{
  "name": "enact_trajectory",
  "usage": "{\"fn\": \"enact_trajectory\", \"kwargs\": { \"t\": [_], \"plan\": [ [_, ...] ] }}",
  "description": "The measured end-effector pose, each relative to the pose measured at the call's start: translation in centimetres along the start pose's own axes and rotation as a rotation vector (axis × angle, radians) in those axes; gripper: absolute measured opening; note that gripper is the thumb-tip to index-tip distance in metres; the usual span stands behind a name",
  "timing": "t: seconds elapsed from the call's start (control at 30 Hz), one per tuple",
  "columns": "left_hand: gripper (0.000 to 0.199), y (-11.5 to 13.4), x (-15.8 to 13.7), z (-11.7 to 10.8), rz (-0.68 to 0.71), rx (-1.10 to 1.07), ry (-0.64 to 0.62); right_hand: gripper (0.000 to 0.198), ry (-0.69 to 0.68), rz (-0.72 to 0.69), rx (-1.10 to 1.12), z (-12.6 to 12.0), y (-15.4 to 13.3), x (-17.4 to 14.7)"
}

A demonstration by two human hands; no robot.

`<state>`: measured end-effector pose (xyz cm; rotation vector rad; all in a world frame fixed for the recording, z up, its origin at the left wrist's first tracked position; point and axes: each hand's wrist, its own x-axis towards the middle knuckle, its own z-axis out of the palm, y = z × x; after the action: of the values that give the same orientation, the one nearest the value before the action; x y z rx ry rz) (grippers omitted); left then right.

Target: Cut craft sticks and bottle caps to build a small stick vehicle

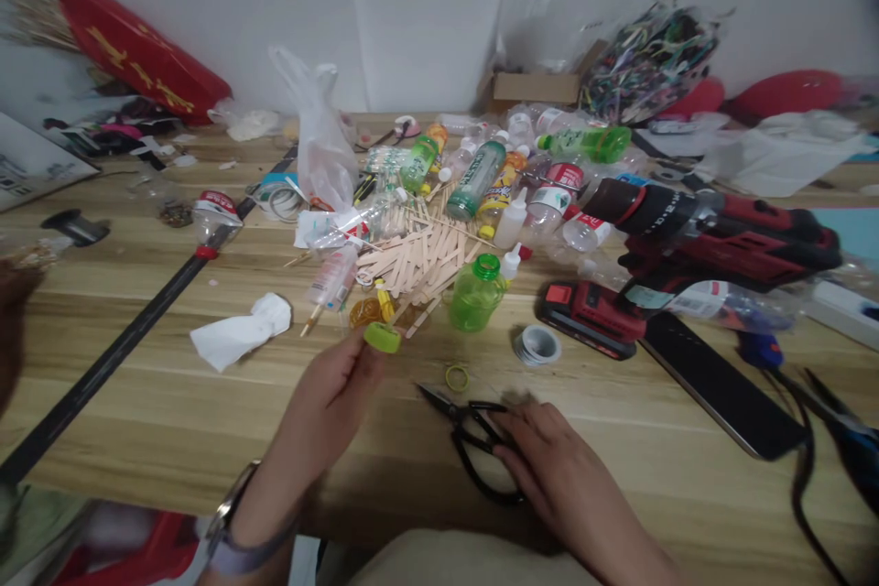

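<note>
Cropped beige clothing (426,558) shows near partly hidden scissors (457,413).

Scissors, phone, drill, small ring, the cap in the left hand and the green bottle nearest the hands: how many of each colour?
Black: 2 (scissors, phone)
Green or yellow-green: 3 (cap, ring, bottle)
Red and black: 1 (drill)
Total: 6

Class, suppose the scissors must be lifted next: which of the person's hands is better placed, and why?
Probably the right hand: it is right at the handles of the black scissors, while the left hand holds a yellow-green cap.
</note>
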<state>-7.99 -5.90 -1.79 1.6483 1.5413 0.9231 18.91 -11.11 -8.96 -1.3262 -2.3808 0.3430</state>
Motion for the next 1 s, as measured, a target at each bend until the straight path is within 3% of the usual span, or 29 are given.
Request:
{"fn": "enact_trajectory", "kwargs": {
  "t": [0.1, 0.17, 0.23, 0.33, 0.47, 0.6, 0.77, 0.87, 1.0],
  "plan": [
    [0.026, -2.4, 0.8, -2.1, -0.014, 0.208, 0.037, 0.027, -0.026, -0.061, -0.042, 0.5, 0.3, 0.3],
    [0.029, -4.0, 0.7, -2.5, -0.031, 0.469, 0.001, 0.033, -0.046, -0.096, -0.072, 0.7, 0.4, 0.4],
    [0.032, -5.3, 0.3, -2.5, -0.038, 0.595, -0.061, 0.042, -0.066, -0.119, -0.1, 1.0, 0.4, 0.3],
    [0.034, -6.8, -0.5, -2.2, 0.002, 0.583, -0.133, 0.045, -0.092, -0.143, -0.136, 1.2, 0.4, 0.2],
    [0.039, -8.7, -1.3, -1.8, 0.178, 0.6, -0.172, 0.038, -0.096, -0.206, -0.178, 0.6, 0.3, 0.2],
    [0.043, -10.2, -1.3, -1.8, 0.293, 0.718, -0.188, 0.033, 0.045, -0.335, -0.274, -0.4, 0.7, -0.1],
    [0.036, -10.2, -1.4, -2.2, 0.341, 0.774, -0.14, 0.033, 0.176, -0.385, -0.399, -2.0, 2.1, -1.3],
    [0.035, -9.3, -2.3, -2.2, 0.379, 0.776, -0.001, 0.034, 0.202, -0.387, -0.383, -3.2, 3.5, -2.8],
    [0.03, -7.5, -3.4, -1.3, 0.475, 0.73, 0.163, 0.033, 0.191, -0.232, -0.276, -3.6, 6.7, -6.3]
  ]
}}
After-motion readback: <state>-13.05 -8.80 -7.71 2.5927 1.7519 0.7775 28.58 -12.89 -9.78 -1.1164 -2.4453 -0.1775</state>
